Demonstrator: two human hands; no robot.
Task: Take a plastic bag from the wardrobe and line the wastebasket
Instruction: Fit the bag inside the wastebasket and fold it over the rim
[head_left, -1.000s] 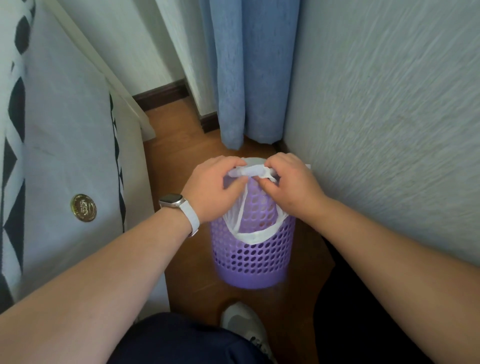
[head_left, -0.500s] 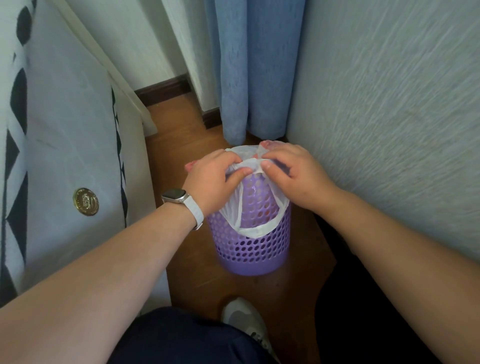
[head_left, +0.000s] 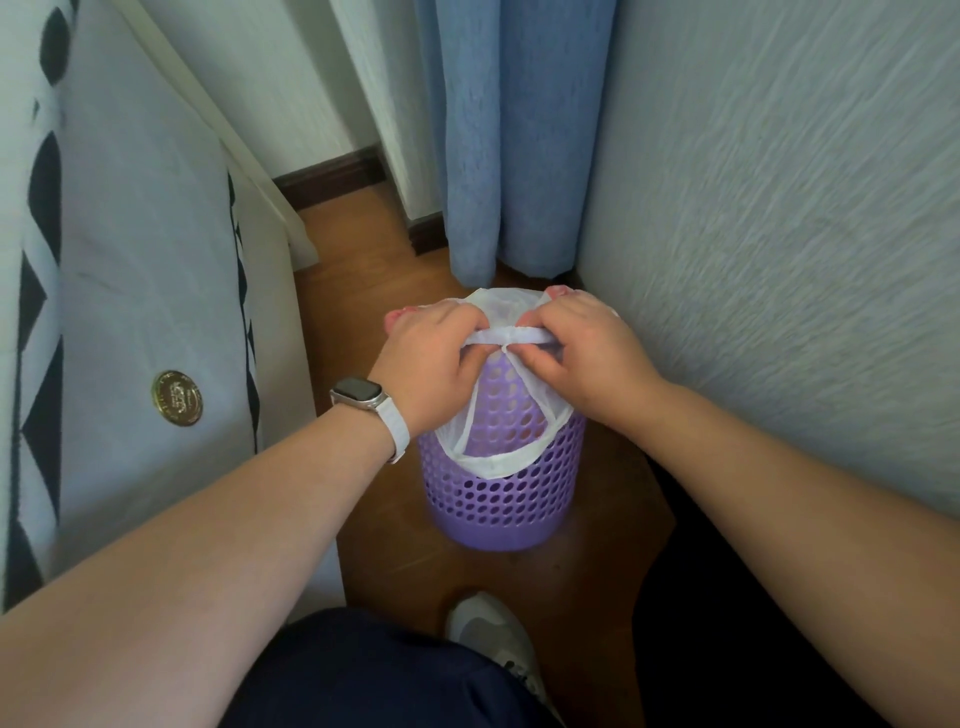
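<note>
The purple basket (head_left: 501, 499) stands upright on the wood floor (head_left: 363, 280), near the wall (head_left: 779, 234) and just before the blue curtain (head_left: 498, 145). A white bag (head_left: 498, 457) is draped over its rim, hanging down the near side. The left hand (head_left: 426, 364) and right hand (head_left: 582, 358), fingers curled, both grip a twisted band of the bag stretched between them above the basket's mouth. A watch (head_left: 361, 395) sits on the left wrist, and a shoe (head_left: 493, 639) shows below.

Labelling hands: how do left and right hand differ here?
The left hand has a watch on its wrist; the right hand has a bare wrist. The left hand works at the left of the wastebasket, the right hand beside the wall. Both pinch the stretched plastic bag.
</note>
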